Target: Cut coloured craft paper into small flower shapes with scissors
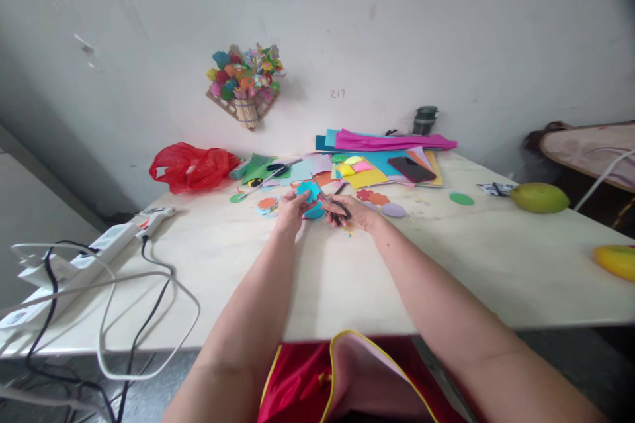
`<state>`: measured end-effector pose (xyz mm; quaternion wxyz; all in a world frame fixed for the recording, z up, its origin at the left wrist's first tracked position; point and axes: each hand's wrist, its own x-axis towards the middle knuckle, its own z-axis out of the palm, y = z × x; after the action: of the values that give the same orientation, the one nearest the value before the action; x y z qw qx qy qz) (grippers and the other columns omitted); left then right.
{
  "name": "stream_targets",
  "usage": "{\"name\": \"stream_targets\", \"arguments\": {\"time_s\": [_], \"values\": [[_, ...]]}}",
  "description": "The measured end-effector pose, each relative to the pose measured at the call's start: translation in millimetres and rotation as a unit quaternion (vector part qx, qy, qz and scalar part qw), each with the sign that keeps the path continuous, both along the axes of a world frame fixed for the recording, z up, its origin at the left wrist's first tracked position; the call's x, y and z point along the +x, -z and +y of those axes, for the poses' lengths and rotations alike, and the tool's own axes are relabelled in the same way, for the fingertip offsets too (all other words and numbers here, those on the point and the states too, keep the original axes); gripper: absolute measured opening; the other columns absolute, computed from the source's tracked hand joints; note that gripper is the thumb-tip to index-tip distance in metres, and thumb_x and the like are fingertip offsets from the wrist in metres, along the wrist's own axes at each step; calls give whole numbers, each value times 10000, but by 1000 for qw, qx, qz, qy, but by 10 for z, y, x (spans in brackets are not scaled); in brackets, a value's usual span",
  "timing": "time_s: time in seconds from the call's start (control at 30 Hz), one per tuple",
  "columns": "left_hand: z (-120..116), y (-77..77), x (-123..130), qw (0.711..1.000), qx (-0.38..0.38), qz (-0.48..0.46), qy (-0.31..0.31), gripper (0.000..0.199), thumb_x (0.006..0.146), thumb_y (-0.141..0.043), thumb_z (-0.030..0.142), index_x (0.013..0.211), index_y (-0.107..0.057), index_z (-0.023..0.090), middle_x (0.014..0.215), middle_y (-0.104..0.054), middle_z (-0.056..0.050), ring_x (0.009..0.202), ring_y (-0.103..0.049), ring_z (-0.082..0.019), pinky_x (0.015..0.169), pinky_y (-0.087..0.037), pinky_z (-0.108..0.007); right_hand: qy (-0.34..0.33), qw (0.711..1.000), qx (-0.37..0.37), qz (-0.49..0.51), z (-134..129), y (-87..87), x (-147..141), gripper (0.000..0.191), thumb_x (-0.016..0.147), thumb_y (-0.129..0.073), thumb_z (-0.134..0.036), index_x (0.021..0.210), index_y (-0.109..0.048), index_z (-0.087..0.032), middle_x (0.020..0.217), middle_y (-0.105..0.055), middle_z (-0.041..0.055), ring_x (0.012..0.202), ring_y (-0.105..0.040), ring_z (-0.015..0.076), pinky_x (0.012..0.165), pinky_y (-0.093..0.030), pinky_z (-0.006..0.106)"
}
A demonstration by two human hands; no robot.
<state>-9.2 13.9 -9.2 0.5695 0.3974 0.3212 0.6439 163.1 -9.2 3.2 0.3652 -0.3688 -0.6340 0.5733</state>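
Observation:
Near the middle of the table, my left hand (292, 206) pinches a blue paper flower (308, 190) with scalloped edges. My right hand (354, 212) has its fingers in the dark handles of a pair of scissors (341, 212). The scissors' blades point up and left, close to the flower's right side. Under the hands lies another blue paper piece (313, 212), partly covered. Orange flower cutouts (379, 199) and a lilac oval (393, 210) lie right of my right hand; another orange cutout (267, 202) is left of my left hand.
Colored sheets (370, 176), a phone (411, 169) and a second pair of scissors (284, 168) lie behind the hands. A red plastic bag (191, 167) is back left. Power strips (94, 257) with loose cables occupy the left side. A green-yellow fruit (540, 198) is at right.

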Motion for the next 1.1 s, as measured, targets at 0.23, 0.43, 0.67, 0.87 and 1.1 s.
{"name": "stream_targets", "arguments": {"time_s": [0.23,0.43,0.67,0.87,1.1], "values": [[-5,-8,26,1000,-6,-16,-4,296,527,-862,241,632,-603,143,573,-635,-11,531,-619,-135,702,-580,-355,1,1000,-7,6,14,3,-16,271,870,-657,-358,761,-537,-142,582,-631,9,407,-558,76,290,-302,145],[-13,-23,29,1000,-10,-19,-8,315,514,-872,242,661,-615,136,567,-633,-13,523,-618,-134,701,-588,-357,3,1000,-10,7,10,0,-18,300,851,-675,-400,766,-535,-148,564,-620,1,402,-550,78,281,-300,144],[3,-3,20,1000,-6,-20,-10,301,539,-862,244,653,-601,145,572,-635,-3,538,-620,-132,699,-588,-359,3,1000,-11,4,11,-1,-21,289,852,-676,-376,748,-532,-148,543,-600,-12,389,-532,68,278,-293,138],[6,1,25,999,-6,-30,-12,311,510,-868,238,659,-617,130,564,-625,-10,539,-621,-141,711,-584,-368,5,1000,-22,9,14,3,-20,276,851,-677,-365,758,-532,-148,541,-597,-16,387,-530,66,278,-288,135],[4,-2,25,1000,-8,-22,-14,316,508,-870,255,662,-617,146,587,-644,-8,538,-620,-137,722,-587,-371,-1,1000,-12,1,4,-7,-17,292,854,-667,-388,757,-521,-153,549,-604,-12,393,-535,70,287,-304,139]]}}
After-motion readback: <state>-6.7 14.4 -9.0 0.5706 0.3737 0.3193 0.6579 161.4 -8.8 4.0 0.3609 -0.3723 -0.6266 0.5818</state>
